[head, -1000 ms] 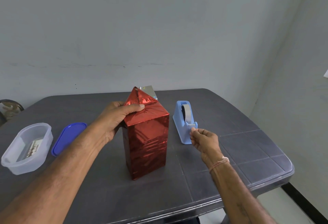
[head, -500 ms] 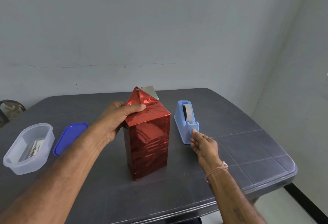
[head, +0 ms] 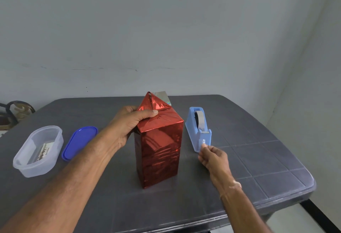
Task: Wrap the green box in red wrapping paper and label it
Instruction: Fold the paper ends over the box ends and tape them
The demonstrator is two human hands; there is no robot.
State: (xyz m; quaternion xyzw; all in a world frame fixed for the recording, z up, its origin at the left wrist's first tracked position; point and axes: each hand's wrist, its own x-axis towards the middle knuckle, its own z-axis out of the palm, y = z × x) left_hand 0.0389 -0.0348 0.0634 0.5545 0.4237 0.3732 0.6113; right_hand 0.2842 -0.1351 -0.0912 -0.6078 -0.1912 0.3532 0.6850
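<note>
A tall box wrapped in shiny red paper (head: 158,151) stands upright in the middle of the dark grey table (head: 258,159). Its top flaps rise in a loose triangle with a silver underside showing. My left hand (head: 129,125) grips the box's upper left edge, thumb pressing the folded paper down on top. To the right stands a light blue tape dispenser (head: 198,127). My right hand (head: 212,156) pinches a short strip of clear tape (head: 203,142) in front of the dispenser's cutter end. The green box itself is hidden under the paper.
A clear plastic tub (head: 38,149) with printed labels inside sits at the left, its blue lid (head: 79,141) lying beside it. The table's front and right edges are close. A dark object (head: 16,111) shows past the far left corner.
My right hand has drawn the tape end from the cutter down and toward me, along the dispenser's front. My left hand stays on the box top.
</note>
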